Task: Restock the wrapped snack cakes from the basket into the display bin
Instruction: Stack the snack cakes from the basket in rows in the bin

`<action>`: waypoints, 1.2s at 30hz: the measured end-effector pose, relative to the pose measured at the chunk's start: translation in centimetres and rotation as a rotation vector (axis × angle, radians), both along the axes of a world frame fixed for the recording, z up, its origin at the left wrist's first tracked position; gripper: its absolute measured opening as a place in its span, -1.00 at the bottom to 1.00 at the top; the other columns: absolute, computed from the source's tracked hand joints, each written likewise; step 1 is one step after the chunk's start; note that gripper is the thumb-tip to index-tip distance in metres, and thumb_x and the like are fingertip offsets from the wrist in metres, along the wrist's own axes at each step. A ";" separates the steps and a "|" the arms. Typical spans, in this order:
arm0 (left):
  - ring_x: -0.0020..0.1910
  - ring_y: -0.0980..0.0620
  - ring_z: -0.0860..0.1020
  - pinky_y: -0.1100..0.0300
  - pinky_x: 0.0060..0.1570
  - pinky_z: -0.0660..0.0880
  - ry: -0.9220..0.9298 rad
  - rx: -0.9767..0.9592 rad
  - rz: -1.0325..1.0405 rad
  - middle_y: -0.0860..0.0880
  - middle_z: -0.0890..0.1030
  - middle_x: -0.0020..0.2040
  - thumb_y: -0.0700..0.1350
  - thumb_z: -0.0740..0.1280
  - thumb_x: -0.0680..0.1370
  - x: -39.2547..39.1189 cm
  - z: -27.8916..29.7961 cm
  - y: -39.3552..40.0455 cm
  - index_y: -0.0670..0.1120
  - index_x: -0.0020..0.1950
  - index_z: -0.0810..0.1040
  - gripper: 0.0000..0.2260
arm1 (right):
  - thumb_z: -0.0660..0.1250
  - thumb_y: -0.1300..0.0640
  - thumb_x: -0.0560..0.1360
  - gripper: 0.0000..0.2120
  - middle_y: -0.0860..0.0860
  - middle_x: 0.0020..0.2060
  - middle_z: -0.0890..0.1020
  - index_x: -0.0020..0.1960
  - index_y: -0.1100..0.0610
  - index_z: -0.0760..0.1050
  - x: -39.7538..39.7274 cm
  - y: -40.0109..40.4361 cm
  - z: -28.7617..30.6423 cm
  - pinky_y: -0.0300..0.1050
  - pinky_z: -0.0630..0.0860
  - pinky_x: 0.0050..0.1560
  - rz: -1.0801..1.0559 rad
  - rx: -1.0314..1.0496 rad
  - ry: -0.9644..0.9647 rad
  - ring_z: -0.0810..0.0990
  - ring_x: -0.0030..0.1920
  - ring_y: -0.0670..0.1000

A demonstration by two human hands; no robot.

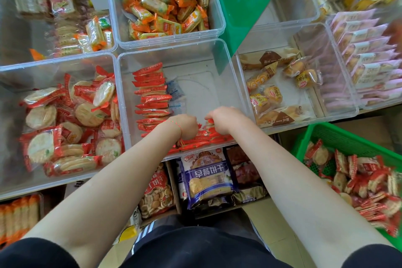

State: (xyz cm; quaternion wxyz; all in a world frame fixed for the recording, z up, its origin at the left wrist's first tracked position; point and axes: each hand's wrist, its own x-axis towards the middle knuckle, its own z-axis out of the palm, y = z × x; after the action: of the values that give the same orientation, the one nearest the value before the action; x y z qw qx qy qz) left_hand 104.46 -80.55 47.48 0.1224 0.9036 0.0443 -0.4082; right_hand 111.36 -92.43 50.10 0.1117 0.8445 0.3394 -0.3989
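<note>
Down in the clear display bin [230, 76] we count one standing row of red-wrapped snack cakes [151, 98]; our left hand [185, 126] and right hand [221, 122], both curled, grip more. Beside us, one green basket [315, 137].

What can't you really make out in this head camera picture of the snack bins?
- Fingers of the left hand and right hand: curled under, hidden by the hands' backs.
- Green basket: cut off by the right edge.
- Pink packets: blurred, print unreadable.
- Red-wrapped snacks: print too small.
</note>
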 end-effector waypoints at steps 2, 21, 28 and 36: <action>0.29 -0.20 0.45 0.03 0.25 0.38 -0.018 -0.051 0.019 -0.24 0.47 0.34 -0.14 0.02 0.67 0.0 0.0 -0.1 -0.24 0.36 0.42 -0.65 | 0.09 0.30 0.55 -0.47 0.03 0.41 0.45 0.48 -0.01 0.36 0.1 -0.2 -0.1 -0.02 0.43 0.29 -0.073 0.012 0.110 0.45 0.34 0.11; 0.33 -0.18 0.44 0.06 0.27 0.31 0.050 -0.208 0.192 -0.26 0.44 0.36 -0.33 0.02 0.65 1.0 0.2 0.8 -0.32 0.36 0.36 -0.69 | 0.08 0.14 0.57 -0.62 0.13 0.31 0.51 0.33 0.15 0.45 -0.4 -0.3 -1.3 -0.05 0.41 0.13 -0.132 0.065 0.215 0.48 0.25 0.15; 0.26 -0.22 0.47 0.02 0.21 0.36 0.006 -0.192 0.207 -0.30 0.47 0.29 -0.37 0.04 0.62 1.7 0.9 1.0 -0.34 0.28 0.38 -0.73 | 0.05 0.20 0.61 -0.65 0.17 0.25 0.55 0.23 0.25 0.53 0.9 -0.4 0.1 -0.07 0.43 0.10 -0.267 0.254 0.111 0.49 0.24 0.17; 0.27 -0.12 0.48 0.15 0.20 0.39 -0.194 -0.268 0.477 -0.13 0.54 0.30 -0.16 0.08 0.63 1.2 2.0 0.1 -0.14 0.30 0.53 -0.66 | 0.07 0.21 0.58 -0.61 0.04 0.25 0.59 0.29 0.10 0.54 0.7 -2.2 0.8 -0.05 0.44 0.24 -0.440 0.549 0.069 0.52 0.24 0.03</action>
State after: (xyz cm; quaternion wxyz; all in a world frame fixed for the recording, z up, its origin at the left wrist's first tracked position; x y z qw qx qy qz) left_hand 105.61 -80.47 49.47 0.3371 0.8782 0.1893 -0.2816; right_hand 112.07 -94.62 50.85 -0.2196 0.8821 0.2474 -0.3354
